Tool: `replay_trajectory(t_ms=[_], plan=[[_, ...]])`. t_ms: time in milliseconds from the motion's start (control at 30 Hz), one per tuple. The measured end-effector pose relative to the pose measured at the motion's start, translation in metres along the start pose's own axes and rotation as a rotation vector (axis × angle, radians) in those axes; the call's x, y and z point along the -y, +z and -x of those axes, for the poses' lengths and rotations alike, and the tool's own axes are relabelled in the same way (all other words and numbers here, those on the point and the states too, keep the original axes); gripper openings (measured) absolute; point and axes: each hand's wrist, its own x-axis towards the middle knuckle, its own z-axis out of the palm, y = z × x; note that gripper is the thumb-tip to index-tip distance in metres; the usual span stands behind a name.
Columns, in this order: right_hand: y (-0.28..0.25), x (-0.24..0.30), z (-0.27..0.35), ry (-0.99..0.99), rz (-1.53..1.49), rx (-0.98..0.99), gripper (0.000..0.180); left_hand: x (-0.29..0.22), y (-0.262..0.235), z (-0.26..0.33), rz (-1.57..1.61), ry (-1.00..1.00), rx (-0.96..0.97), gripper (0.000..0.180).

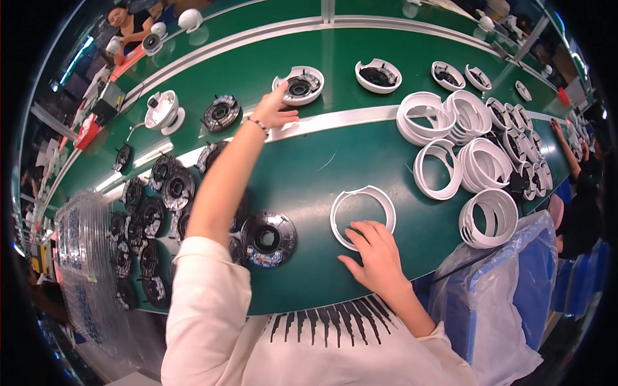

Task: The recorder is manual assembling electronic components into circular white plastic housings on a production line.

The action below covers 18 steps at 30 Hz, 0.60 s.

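My left arm stretches far forward. My left hand (278, 110) is at the near left edge of a round white housing (315, 95) with a black disc and circuit boards inside; one finger meets its rim and the other fingers extend to the right, apart. Close to my body, my right hand (378, 260) rests its fingertips over the near right rim of a white plastic ring (335, 219), thumb spread away from the fingers. The ring lies flat on the green table. Left of it sits a black disc (282, 235) with a circuit board along its near edge.
Stacked white rings (484, 164) stand at right, with more black-centred parts beyond. Many black discs (177, 188) cover the left side, beside stacked clear trays (87, 257). Housings (378, 82) and a white dome-shaped unit (161, 112) sit on the far green strip. A plastic-lined blue bin (496, 289) stands near right.
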Motion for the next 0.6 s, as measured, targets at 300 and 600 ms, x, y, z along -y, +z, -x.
replay_trajectory(t_ms=[300, 600], plan=[[-0.024, -0.026, -0.054, 0.068, -0.401, -0.488, 0.033, 0.015, 0.046, -0.002, 0.121, 0.225, 0.193, 0.033], [-0.019, -0.073, -0.120, 0.341, -1.360, -0.292, 0.036, 0.013, 0.074, 0.154, -0.167, 0.351, 0.382, 0.032]])
